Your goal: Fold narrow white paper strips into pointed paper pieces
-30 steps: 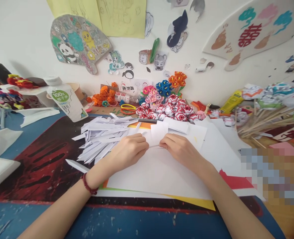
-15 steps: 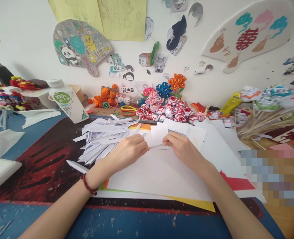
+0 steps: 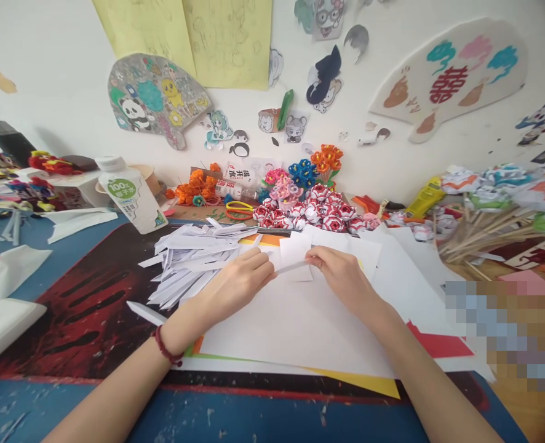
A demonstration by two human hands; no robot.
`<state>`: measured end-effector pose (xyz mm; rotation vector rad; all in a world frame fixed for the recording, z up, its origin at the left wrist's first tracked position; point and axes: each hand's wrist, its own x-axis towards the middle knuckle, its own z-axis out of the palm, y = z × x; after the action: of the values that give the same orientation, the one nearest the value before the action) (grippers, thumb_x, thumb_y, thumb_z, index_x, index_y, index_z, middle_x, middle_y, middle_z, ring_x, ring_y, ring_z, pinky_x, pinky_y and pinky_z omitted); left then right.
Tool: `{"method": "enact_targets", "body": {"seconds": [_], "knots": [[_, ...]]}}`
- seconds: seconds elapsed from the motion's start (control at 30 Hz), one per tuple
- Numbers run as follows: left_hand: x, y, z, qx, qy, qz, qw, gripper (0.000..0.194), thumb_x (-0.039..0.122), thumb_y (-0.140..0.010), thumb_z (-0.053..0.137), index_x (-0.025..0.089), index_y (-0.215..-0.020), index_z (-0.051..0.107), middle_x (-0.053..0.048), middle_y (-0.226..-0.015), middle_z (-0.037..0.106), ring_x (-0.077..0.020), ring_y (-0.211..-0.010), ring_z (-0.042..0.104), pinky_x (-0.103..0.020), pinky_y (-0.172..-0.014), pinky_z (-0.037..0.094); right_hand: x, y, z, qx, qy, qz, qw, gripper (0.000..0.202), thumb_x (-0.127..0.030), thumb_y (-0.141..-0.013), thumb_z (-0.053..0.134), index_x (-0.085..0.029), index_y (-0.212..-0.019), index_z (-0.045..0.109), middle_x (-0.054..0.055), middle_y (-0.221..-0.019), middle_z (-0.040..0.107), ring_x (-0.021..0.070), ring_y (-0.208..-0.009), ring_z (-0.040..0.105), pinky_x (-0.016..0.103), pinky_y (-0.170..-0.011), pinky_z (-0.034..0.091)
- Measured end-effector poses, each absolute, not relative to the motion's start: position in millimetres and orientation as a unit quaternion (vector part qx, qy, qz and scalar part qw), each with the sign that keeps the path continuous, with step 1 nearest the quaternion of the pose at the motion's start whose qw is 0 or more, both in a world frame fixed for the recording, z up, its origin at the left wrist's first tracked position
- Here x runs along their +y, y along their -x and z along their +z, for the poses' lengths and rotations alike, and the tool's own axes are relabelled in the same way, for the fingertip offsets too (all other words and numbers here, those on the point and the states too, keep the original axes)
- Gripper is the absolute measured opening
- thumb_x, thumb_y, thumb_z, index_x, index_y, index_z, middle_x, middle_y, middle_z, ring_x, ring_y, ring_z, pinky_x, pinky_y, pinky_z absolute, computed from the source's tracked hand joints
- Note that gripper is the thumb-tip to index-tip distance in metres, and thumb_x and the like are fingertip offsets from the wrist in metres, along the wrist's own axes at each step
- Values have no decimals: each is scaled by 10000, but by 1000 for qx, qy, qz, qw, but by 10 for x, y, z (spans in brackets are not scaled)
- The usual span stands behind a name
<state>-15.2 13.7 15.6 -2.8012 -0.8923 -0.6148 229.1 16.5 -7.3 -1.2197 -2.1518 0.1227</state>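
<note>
A narrow white paper strip (image 3: 291, 266) stretches between my two hands above a large white sheet (image 3: 295, 332). My left hand (image 3: 247, 274) is closed on the strip's left end, its fingertips turned away from view. My right hand (image 3: 332, 261) pinches the right end between thumb and forefinger. Behind the strip lies a small white paper square (image 3: 295, 249). Left of my left hand spreads a pile of folded white paper strips (image 3: 189, 258). One pointed folded strip (image 3: 146, 312) lies apart, near my left wrist.
A white bottle (image 3: 131, 197) stands at the back left. Paper flowers, red and white (image 3: 318, 209), line the wall side. At the right are bundled wooden sticks (image 3: 485, 237) with flower heads. A white box-like object (image 3: 7, 332) sits at the left edge.
My right hand has shifted slightly right and its fingers have opened out a little along the strip. More of the strip shows between my hands. The camera view has tilted slightly upward.
</note>
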Motion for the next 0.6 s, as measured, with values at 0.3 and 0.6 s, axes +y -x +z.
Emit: {"method": "enact_targets", "body": {"seconds": [0.3,0.6], "knots": [[243,337,157,-481,758,-298,325,312,164,-893,464,175,-581,474,-26,-580,503,-163,-593,451,-311,-595,295,166,-2200,-125,-807,554,-48,200,210,-225,-940,468,-188,-1078,622,73,-970,657,229,-889,612,328,-760,446],[182,265,70,-484,780,-266,296,331,126,-858,470,174,-531,463,4,-490,537,-128,-440,398,-308,-539,215,183,-2175,-225,-760,614,-1,213,219,-377,-833,634,-212,-977,622,45,-943,618,243,-923,566,333,-744,411]]}}
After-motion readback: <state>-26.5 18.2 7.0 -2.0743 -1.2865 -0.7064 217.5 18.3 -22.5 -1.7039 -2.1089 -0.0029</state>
